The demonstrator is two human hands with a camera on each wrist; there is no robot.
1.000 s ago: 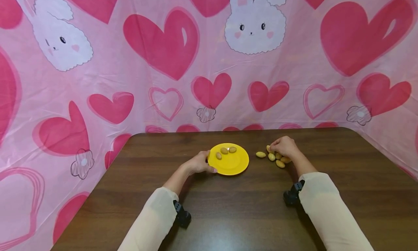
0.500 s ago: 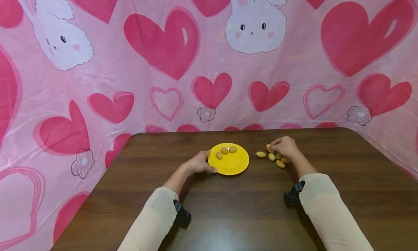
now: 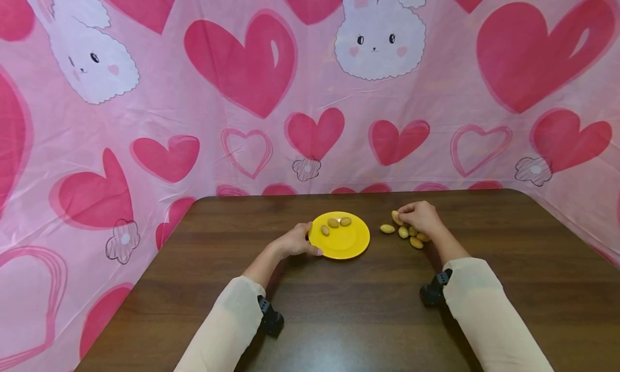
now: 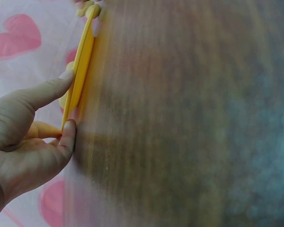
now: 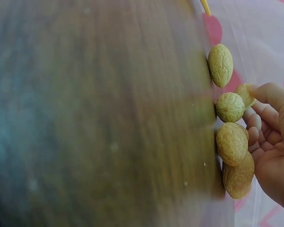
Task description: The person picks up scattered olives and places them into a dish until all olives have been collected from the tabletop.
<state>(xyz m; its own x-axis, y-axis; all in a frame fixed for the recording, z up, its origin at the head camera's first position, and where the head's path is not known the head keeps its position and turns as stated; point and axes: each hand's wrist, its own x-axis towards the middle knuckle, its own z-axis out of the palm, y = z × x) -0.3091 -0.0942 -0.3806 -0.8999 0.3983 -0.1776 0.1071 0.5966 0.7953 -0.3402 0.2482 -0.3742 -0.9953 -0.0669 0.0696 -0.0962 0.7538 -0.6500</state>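
My left hand [image 3: 294, 241] grips the near-left rim of a round yellow plate [image 3: 341, 249], seen edge-on in the left wrist view with the thumb [image 4: 54, 91] on the upper side and fingers at the rim. On the plate lie 3 small brown-yellow oval pieces [image 3: 333, 223]. Over to the right, my right hand [image 3: 422, 217] pinches a wrinkled yellow oval piece [image 3: 396, 217] between thumb and fingertips. Beneath and beside it several similar oval pieces [image 5: 232, 144] lie close together, some partly hidden by the hand. One oval piece [image 3: 387, 229] sits a little apart, toward the plate.
A brown wooden table [image 3: 349, 307] carries everything. Behind it hangs a pink cloth [image 3: 319, 97] with hearts and rabbit faces. Black wrist cameras [image 3: 272, 322] are strapped at both cream sleeves [image 3: 494, 307].
The right hand's fingertips have shifted slightly left with the pinched oval piece, which now shows more. The left hand and plate have stayed put.
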